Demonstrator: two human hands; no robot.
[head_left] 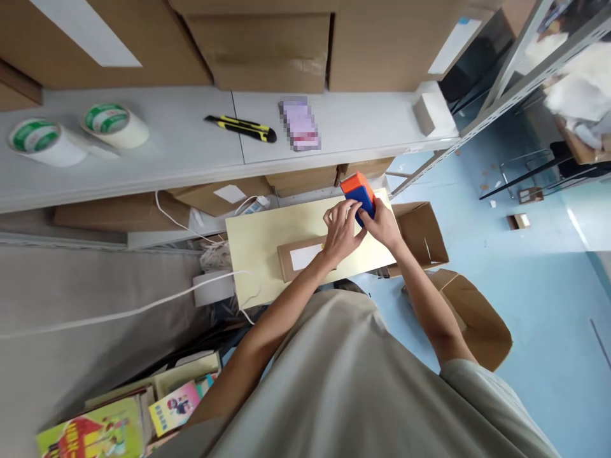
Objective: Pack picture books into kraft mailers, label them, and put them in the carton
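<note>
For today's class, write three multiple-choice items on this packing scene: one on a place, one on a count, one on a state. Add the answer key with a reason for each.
1. Where does the utility knife lie?
A. On the grey shelf, right of the tape rolls
B. On the blue floor
C. Inside the open carton

2. How many tape rolls lie on the shelf?
A. One
B. Two
C. Four

3. How is the orange and blue box held?
A. It lies untouched on the floor
B. Only the left hand grips it
C. Both the left hand and the right hand hold it above the pale yellow board

Key: 1 A, the yellow and black knife rests on the shelf top beside the rolls. 2 B, two green-labelled rolls lie side by side. 3 C, fingers of both hands close on the box.
</note>
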